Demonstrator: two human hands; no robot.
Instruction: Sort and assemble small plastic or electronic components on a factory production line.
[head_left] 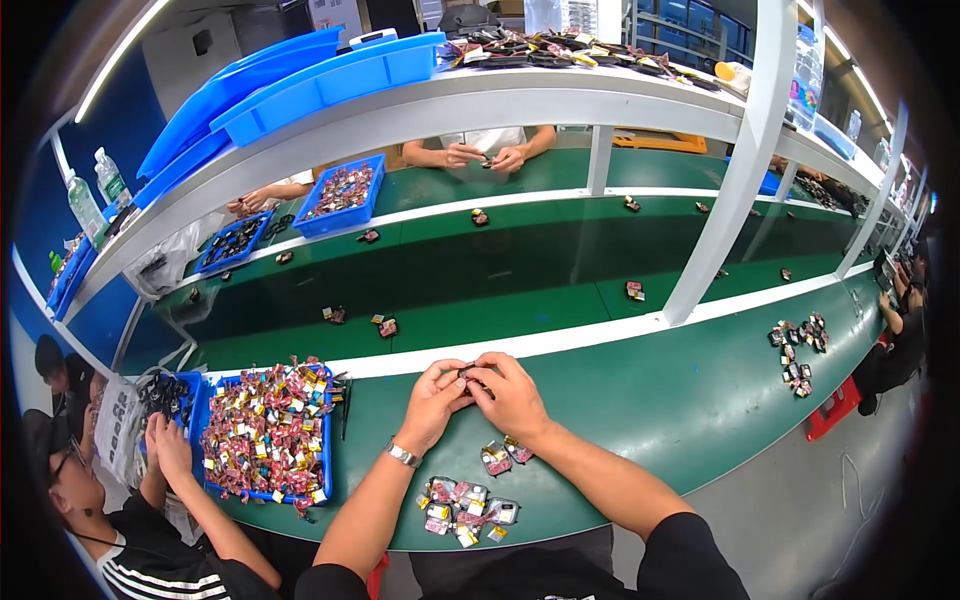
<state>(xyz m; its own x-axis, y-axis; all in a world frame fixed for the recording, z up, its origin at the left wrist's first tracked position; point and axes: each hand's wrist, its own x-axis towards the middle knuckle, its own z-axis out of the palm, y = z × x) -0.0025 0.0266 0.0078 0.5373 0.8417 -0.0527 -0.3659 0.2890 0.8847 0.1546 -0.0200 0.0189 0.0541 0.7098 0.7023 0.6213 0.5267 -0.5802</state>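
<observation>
My left hand (436, 402), with a metal watch on its wrist, and my right hand (511, 396) meet above the green bench. Both are closed round a small black part (466, 373), mostly hidden by the fingers. On the bench below them lies a cluster of small casings with red circuit boards and white-and-yellow pieces (468, 510). Two similar casings (506, 455) sit by my right forearm. Left of my left arm stands a blue tray (328, 440) heaped with red circuit boards with wires (265, 430). A thin dark tool (346, 408) lies beside that tray.
A co-worker at left reaches toward a blue bin of black parts (168, 395). Across the bench other people's hands (488, 155) work. Small assemblies (388, 327) lie spaced along the middle strip. A white post (722, 190) and an overhead shelf (500, 98) stand ahead. More assemblies (798, 350) lie at right.
</observation>
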